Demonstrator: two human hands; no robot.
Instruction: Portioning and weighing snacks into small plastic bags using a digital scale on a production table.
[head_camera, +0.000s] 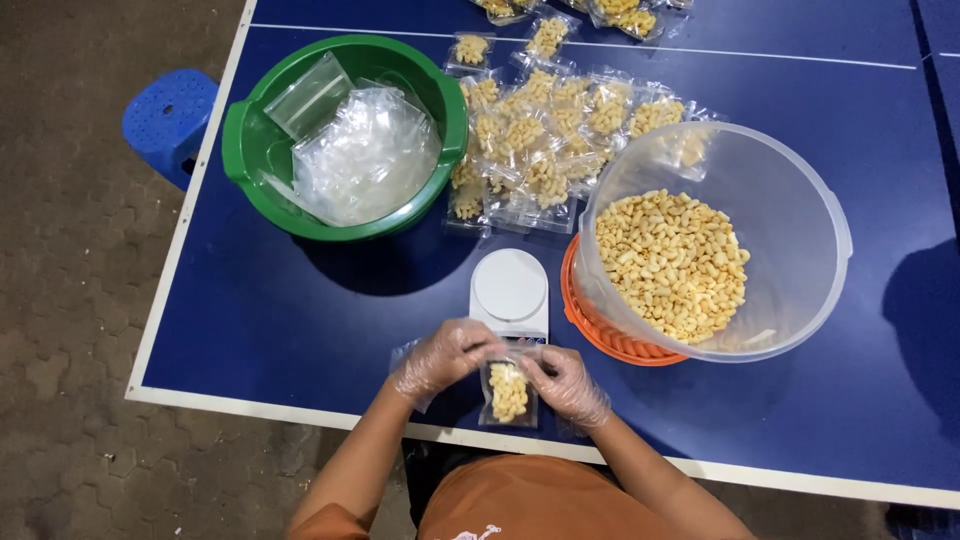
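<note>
Both my hands wear thin clear gloves and pinch the top edge of a small clear bag of cashew nuts (509, 392) just above the table's near edge. My left hand (446, 356) grips the bag's top left corner, my right hand (566, 382) its top right corner. A small white kitchen scale (510, 290) stands right behind the bag, its round pan bare. To the right sits a big clear plastic tub (800, 215) partly full of loose cashews, resting tilted on an orange basket (600, 335).
A green basin (245, 130) of empty clear bags stands at the back left. Several filled cashew bags (545, 135) lie piled behind the scale. All rest on a dark blue table (300, 320) with white edges. A blue stool (165, 120) stands on the floor at left.
</note>
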